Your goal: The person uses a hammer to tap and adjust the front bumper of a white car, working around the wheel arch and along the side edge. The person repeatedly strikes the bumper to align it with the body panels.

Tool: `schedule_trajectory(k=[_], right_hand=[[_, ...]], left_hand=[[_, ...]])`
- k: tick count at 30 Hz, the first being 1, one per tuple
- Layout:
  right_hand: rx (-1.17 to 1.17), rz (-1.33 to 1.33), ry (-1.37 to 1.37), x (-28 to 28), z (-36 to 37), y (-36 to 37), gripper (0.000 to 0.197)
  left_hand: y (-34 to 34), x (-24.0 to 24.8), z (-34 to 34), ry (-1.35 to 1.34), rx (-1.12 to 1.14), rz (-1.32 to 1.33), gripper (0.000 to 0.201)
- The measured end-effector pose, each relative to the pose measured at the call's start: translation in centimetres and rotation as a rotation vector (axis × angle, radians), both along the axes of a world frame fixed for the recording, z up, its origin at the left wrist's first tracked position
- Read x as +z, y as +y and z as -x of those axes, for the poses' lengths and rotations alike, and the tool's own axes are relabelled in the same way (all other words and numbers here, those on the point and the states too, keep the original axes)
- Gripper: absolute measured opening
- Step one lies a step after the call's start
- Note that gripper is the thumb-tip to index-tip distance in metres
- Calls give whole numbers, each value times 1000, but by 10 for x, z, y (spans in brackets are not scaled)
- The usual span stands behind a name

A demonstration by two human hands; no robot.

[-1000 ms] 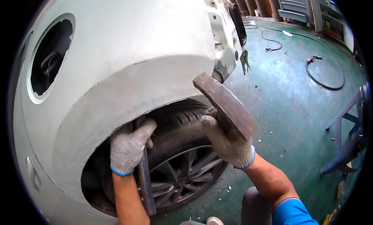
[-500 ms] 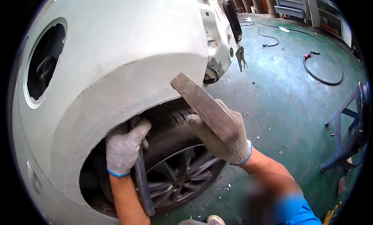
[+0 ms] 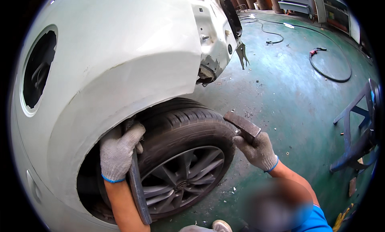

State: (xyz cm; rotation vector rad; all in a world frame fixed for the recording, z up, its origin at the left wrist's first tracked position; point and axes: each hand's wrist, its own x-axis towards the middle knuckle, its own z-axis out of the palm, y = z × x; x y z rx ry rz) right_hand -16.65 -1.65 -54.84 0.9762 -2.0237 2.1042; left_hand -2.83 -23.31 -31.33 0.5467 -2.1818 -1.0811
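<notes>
The left grip [image 3: 117,158] curls atop an outstretched forearm [image 3: 127,206], while the right grip [image 3: 258,153] seems clenched.

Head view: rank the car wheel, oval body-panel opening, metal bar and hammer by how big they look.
1. Car wheel
2. Oval body-panel opening
3. Metal bar, partly covered by the left hand
4. Hammer, in the right hand

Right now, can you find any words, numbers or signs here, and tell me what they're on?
None that I can read.
Wheel hub: a little emblem, too small to make out.
Tyre sidewall: any lettering is too faint to read.
Hammer and metal bar: no writing shows.
</notes>
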Motion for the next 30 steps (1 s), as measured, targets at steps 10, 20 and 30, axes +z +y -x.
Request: schedule_trajectory(k=[10, 20, 30], right_hand=[[-39, 60, 192, 32, -4, -7, 22], [-158, -46, 331, 94, 17, -56, 31], [-185, 67, 349, 100, 15, -60, 31]], left_hand=[[6, -2, 3, 1, -6, 81, 30], [6, 2, 1, -39, 20, 59, 29], [3, 4, -1, -67, 13, 53, 27]])
